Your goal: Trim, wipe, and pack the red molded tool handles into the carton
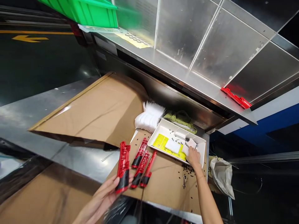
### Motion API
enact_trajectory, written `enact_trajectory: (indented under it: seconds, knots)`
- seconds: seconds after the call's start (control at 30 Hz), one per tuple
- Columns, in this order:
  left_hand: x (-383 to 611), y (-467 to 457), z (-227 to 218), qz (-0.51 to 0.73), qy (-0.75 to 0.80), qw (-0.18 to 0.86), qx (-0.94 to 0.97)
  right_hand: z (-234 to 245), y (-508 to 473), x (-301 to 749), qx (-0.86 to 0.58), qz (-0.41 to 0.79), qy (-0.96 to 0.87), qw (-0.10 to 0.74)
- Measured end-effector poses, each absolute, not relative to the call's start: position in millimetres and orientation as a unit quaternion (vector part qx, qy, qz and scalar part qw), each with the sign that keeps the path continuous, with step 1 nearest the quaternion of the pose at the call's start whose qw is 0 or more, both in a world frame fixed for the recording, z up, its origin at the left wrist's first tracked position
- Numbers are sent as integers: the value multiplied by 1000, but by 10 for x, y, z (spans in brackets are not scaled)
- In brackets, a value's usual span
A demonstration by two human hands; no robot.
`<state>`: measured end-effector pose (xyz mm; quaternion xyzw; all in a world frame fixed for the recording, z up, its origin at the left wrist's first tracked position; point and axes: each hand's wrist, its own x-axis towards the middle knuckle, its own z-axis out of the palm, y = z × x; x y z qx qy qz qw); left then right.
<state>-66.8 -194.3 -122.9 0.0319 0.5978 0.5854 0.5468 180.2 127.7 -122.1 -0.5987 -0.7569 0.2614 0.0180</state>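
My left hand point(113, 189) is closed around the lower end of a red and black plastic tool housing point(123, 168), tilted upright with its ribbed inside showing. Beside it on the cardboard lie three similar red and black housings point(142, 168). My right hand point(193, 155) reaches into a white tray point(204, 152), its fingers drawn together low over the contents. Whatever those fingertips grip is hidden. The tray contains a yellow printed sheet point(161, 141), a white foam-like block point(173, 146) and scattered small black pieces point(187, 139).
More black bits point(187, 169) and a small metal tool point(184, 180) lie on the cardboard sheet point(170, 189). Behind are a stack of white sheets point(149, 118) and a large brown cardboard piece point(100, 105). A shelf holds a green bin point(93, 14) and a red housing point(235, 98).
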Motion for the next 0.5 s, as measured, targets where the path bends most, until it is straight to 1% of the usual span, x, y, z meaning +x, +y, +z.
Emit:
enact_trajectory:
  seconds: [0.03,0.1,0.2,0.27,0.37,0.5]
  knots:
    - [-594,-1997,-1168,613,533,582,-34,-1214,1269,1845,-591,289,-752,37]
    - [-434,-2007,-1035,626,455,622,-117,-1151,1242,1946,-563,359,-740,84]
    - [-203,-1817,-804,627,392,651,-168,-968,1130,2107,-499,480,-703,161]
    - [-71,-1631,-659,630,389,659,-134,-824,999,2195,-454,549,-673,198]
    - [108,-1365,-514,632,417,653,-13,-635,770,2259,-393,628,-629,236]
    - [347,-1075,-421,625,473,613,101,-488,499,2248,-290,727,-545,300]
